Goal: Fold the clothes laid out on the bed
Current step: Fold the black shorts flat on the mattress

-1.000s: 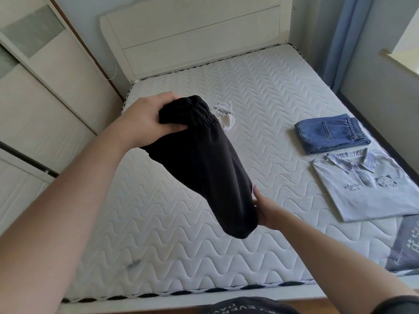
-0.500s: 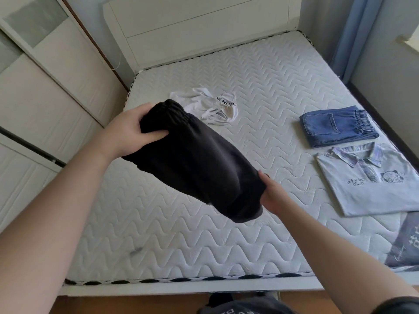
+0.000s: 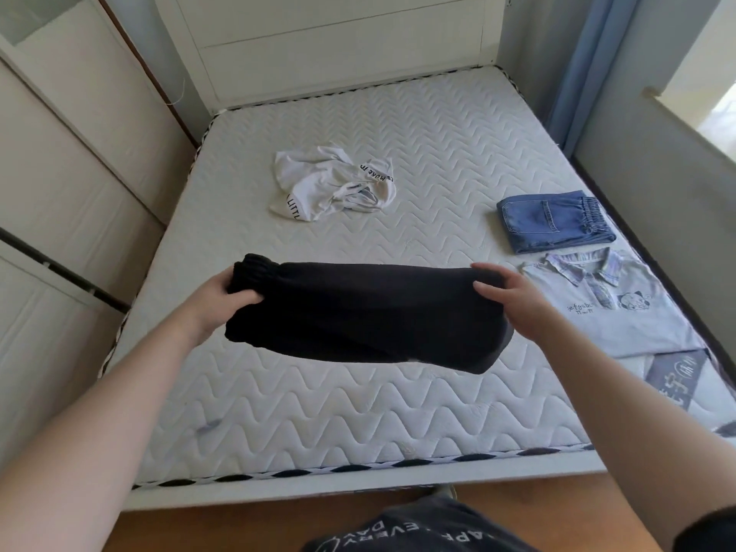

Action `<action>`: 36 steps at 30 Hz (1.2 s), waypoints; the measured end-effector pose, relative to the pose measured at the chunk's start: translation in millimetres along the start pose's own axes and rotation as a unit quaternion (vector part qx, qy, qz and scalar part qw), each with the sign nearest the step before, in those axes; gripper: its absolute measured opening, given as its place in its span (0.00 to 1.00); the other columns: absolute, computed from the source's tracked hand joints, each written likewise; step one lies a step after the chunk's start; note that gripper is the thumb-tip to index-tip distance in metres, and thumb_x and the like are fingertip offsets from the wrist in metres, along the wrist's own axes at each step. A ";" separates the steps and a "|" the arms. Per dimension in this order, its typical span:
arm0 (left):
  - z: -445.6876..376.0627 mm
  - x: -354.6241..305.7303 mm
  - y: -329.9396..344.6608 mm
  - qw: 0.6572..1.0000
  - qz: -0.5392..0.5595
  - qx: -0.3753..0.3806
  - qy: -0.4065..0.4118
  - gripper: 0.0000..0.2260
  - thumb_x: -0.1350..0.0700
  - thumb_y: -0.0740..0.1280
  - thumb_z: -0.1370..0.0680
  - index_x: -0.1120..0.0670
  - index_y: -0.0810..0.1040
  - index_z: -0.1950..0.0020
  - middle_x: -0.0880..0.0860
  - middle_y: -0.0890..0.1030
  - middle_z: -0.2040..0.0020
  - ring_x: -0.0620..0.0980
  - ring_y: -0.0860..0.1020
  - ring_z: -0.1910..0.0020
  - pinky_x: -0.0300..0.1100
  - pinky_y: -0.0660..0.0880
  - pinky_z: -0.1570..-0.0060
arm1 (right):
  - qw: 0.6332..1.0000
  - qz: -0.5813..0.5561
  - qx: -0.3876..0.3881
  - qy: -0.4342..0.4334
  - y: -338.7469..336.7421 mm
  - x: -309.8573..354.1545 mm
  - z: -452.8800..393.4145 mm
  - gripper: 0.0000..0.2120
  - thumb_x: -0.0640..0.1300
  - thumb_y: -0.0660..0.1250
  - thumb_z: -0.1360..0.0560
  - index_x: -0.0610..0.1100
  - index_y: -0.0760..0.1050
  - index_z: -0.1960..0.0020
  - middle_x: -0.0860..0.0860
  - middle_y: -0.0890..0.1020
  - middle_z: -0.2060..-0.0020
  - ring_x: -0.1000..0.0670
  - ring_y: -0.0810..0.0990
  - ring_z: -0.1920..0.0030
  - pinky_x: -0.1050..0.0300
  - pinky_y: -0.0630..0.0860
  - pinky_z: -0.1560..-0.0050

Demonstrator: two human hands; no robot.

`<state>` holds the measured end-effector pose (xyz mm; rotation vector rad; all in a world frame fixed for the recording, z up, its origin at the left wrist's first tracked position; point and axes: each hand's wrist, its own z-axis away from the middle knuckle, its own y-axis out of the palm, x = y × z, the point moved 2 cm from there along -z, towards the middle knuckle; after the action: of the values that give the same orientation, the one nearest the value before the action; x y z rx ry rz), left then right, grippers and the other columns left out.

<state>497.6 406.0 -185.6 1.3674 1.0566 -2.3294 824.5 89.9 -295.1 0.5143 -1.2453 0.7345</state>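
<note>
I hold a folded black garment [image 3: 366, 312] level above the quilted white mattress [image 3: 358, 408]. My left hand [image 3: 223, 300] grips its elastic waistband end on the left. At the other end my right hand [image 3: 513, 300] holds the fold, thumb on top and fingers beneath. A crumpled white garment with black lettering [image 3: 334, 185] lies unfolded farther back on the bed. Folded blue jeans [image 3: 553, 221] and a folded pale polo shirt with a cartoon print [image 3: 609, 300] lie along the right side.
A grey printed cloth [image 3: 677, 380] lies at the bed's front right corner. A white headboard [image 3: 334, 45] stands at the far end, a wardrobe [image 3: 59, 193] on the left, and a blue curtain [image 3: 589, 65] and a windowsill on the right.
The black garment has swung from hanging diagonally to lying level between my hands. My left hand dropped lower and my right hand rose and moved right. The white garment came into full view.
</note>
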 end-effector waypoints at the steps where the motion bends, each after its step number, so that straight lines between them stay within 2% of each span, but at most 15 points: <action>1: 2.3 11.5 2.8 1.000 0.014 -0.006 -0.004 0.16 0.55 0.69 0.35 0.46 0.78 0.47 0.48 0.84 0.52 0.49 0.80 0.47 0.41 0.75 0.51 | 0.999 0.053 -0.004 -0.009 -1.5 1.6 4.2 0.15 0.45 0.76 0.30 0.61 0.82 0.47 0.56 0.84 0.48 0.53 0.81 0.42 0.50 0.71 0.32; 2: 5.2 23.0 5.8 1.000 0.023 -0.007 -0.009 0.17 0.55 0.69 0.35 0.47 0.78 0.47 0.50 0.83 0.50 0.50 0.79 0.48 0.41 0.75 0.51 | 0.994 0.102 -0.014 -0.019 -2.0 2.0 8.7 0.15 0.41 0.74 0.27 0.62 0.82 0.49 0.58 0.85 0.49 0.55 0.81 0.44 0.52 0.72 0.33; 5: 15.4 57.1 14.4 0.999 0.035 0.004 -0.027 0.18 0.55 0.69 0.35 0.50 0.77 0.46 0.55 0.82 0.47 0.52 0.79 0.48 0.44 0.76 0.50 | 0.972 0.225 -0.052 -0.040 3.6 1.1 27.1 0.14 0.39 0.72 0.26 0.58 0.80 0.48 0.61 0.83 0.53 0.60 0.80 0.51 0.57 0.73 0.40; 8: 30.5 88.9 21.4 0.999 0.030 0.030 -0.032 0.19 0.54 0.71 0.35 0.51 0.78 0.45 0.56 0.83 0.47 0.52 0.80 0.49 0.49 0.76 0.47 | 0.943 0.317 -0.086 -0.043 15.7 -6.0 48.5 0.11 0.39 0.73 0.27 0.50 0.82 0.47 0.54 0.83 0.54 0.50 0.80 0.51 0.57 0.73 0.46; 11: 48.8 118.4 27.7 0.998 0.027 0.047 -0.037 0.20 0.52 0.72 0.35 0.49 0.79 0.43 0.54 0.83 0.47 0.51 0.81 0.48 0.50 0.77 0.46 | 0.912 0.393 -0.119 -0.015 29.3 -10.8 75.0 0.07 0.43 0.73 0.28 0.51 0.83 0.50 0.53 0.82 0.56 0.49 0.79 0.52 0.56 0.72 0.52; 17: 75.9 164.2 39.3 0.993 0.071 0.058 -0.070 0.16 0.54 0.73 0.34 0.47 0.77 0.47 0.50 0.82 0.49 0.48 0.80 0.49 0.43 0.75 0.51 | 0.890 0.430 -0.148 0.001 51.1 -26.5 118.9 0.04 0.48 0.72 0.28 0.55 0.82 0.54 0.56 0.83 0.60 0.52 0.78 0.57 0.59 0.69 0.60; 20: 79.5 183.9 50.2 0.991 0.078 0.069 -0.088 0.16 0.54 0.73 0.33 0.49 0.77 0.46 0.51 0.82 0.48 0.50 0.80 0.47 0.43 0.75 0.52 | 0.891 0.426 -0.156 -0.001 53.1 -32.5 128.1 0.04 0.47 0.72 0.28 0.56 0.82 0.55 0.57 0.82 0.62 0.53 0.78 0.59 0.64 0.68 0.63; 23: 77.4 195.5 62.2 0.989 0.076 0.079 -0.103 0.13 0.57 0.74 0.30 0.49 0.78 0.47 0.52 0.83 0.49 0.52 0.80 0.47 0.44 0.75 0.52 | 0.894 0.426 -0.136 -0.003 47.5 -36.4 125.5 0.04 0.46 0.74 0.28 0.54 0.83 0.54 0.57 0.82 0.61 0.54 0.78 0.57 0.67 0.68 0.62; 26: 68.7 207.5 74.4 0.986 0.074 0.088 -0.123 0.22 0.51 0.72 0.35 0.51 0.78 0.42 0.53 0.83 0.46 0.51 0.80 0.45 0.49 0.75 0.42 | 0.899 0.428 -0.094 0.011 39.9 -43.5 112.6 0.05 0.45 0.75 0.29 0.54 0.83 0.54 0.58 0.82 0.61 0.55 0.78 0.57 0.68 0.68 0.61; 29: 58.1 222.4 83.8 0.981 0.068 0.081 -0.164 0.22 0.48 0.73 0.36 0.49 0.78 0.44 0.52 0.83 0.47 0.51 0.80 0.45 0.52 0.75 0.40 | 0.900 0.432 -0.042 0.038 33.1 -57.0 91.0 0.10 0.43 0.74 0.29 0.58 0.82 0.55 0.60 0.83 0.60 0.54 0.80 0.54 0.62 0.72 0.54; 32: 51.9 241.3 90.7 0.977 0.047 0.093 -0.184 0.21 0.46 0.73 0.36 0.48 0.80 0.45 0.51 0.85 0.49 0.51 0.82 0.46 0.53 0.76 0.40 | 0.875 0.479 0.007 0.066 31.4 -77.0 62.9 0.16 0.42 0.71 0.28 0.65 0.79 0.56 0.60 0.83 0.58 0.52 0.82 0.54 0.56 0.77 0.51; 33: 51.3 248.7 92.5 0.976 0.038 0.094 -0.194 0.21 0.45 0.73 0.36 0.48 0.80 0.44 0.50 0.85 0.49 0.50 0.82 0.46 0.52 0.76 0.41 | 0.873 0.482 0.021 0.067 34.6 -82.0 53.5 0.16 0.42 0.70 0.27 0.66 0.79 0.55 0.60 0.84 0.58 0.51 0.82 0.54 0.58 0.77 0.53; 35: 52.4 268.5 94.1 0.971 0.028 0.090 -0.221 0.18 0.45 0.73 0.31 0.46 0.79 0.42 0.48 0.84 0.49 0.48 0.81 0.46 0.49 0.76 0.42 | 0.868 0.488 0.048 0.071 45.4 -88.2 35.8 0.13 0.41 0.68 0.24 0.61 0.80 0.52 0.58 0.82 0.58 0.51 0.79 0.55 0.72 0.69 0.62; 36: 53.9 276.2 95.0 0.968 0.030 0.079 -0.235 0.17 0.45 0.73 0.30 0.45 0.78 0.42 0.46 0.83 0.49 0.47 0.81 0.46 0.47 0.75 0.42 | 0.862 0.500 0.055 0.071 52.4 -90.0 26.9 0.12 0.41 0.67 0.23 0.58 0.81 0.50 0.56 0.81 0.58 0.52 0.77 0.57 0.73 0.67 0.66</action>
<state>365.2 342.0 -443.7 0.8060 0.6902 -2.5513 755.0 86.6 -377.1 -0.1576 -1.2980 1.6916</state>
